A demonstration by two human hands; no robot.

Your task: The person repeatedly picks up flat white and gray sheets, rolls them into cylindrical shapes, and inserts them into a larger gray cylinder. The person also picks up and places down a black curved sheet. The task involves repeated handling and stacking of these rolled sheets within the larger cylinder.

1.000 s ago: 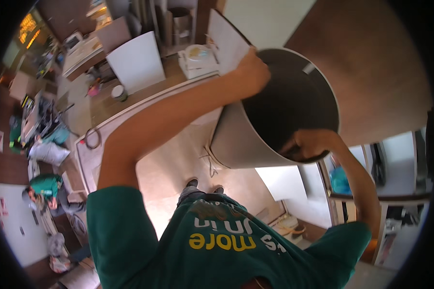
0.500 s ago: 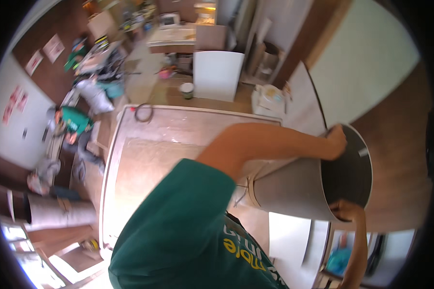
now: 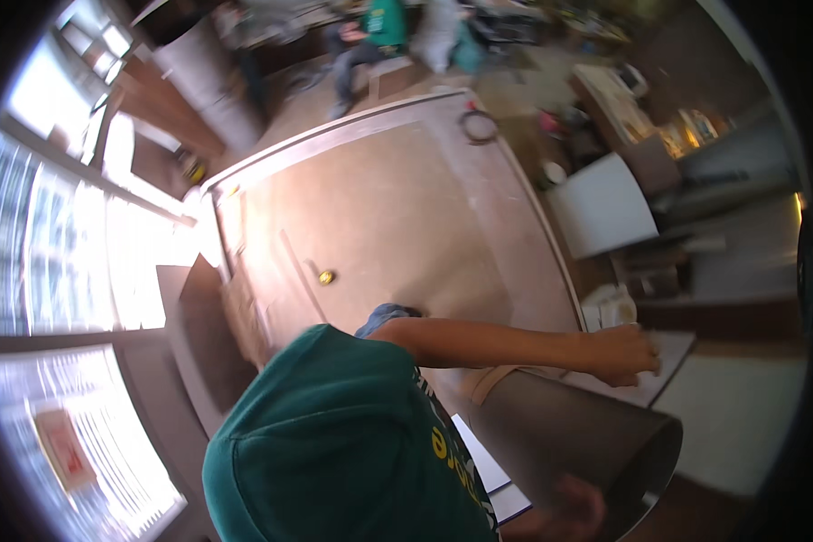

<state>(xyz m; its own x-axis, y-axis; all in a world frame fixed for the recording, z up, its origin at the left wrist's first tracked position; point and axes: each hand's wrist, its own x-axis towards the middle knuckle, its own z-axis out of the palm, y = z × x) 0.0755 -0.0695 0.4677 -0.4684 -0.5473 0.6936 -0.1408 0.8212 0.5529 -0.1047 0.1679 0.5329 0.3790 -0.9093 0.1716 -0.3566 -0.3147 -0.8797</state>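
Observation:
A large grey-brown rolled sheet (image 3: 560,434) lies at the lower right, its dark open end facing right and a tan band (image 3: 492,384) around its other end. My left hand (image 3: 619,354) is stretched out above the roll's far side, fingers loosely bent, with nothing visible in it. Against the roll's near side is my right hand (image 3: 578,508), smeared by motion; I cannot tell its grip or whether it touches the roll. A blue-grey cloth (image 3: 388,313) shows beside my left arm.
The large framed board table (image 3: 506,226) carries a yellow tape measure (image 3: 326,277) and a dark ring-shaped coil (image 3: 477,127). A white panel (image 3: 605,206) stands beyond its right side. A seated person in green (image 3: 384,27) is at the back. Bright windows (image 3: 63,244) are at left.
My view has turned left, showing more table and windows. Both hands were at the roll's open rim; the left has come off it, and the right now blurs along the near side.

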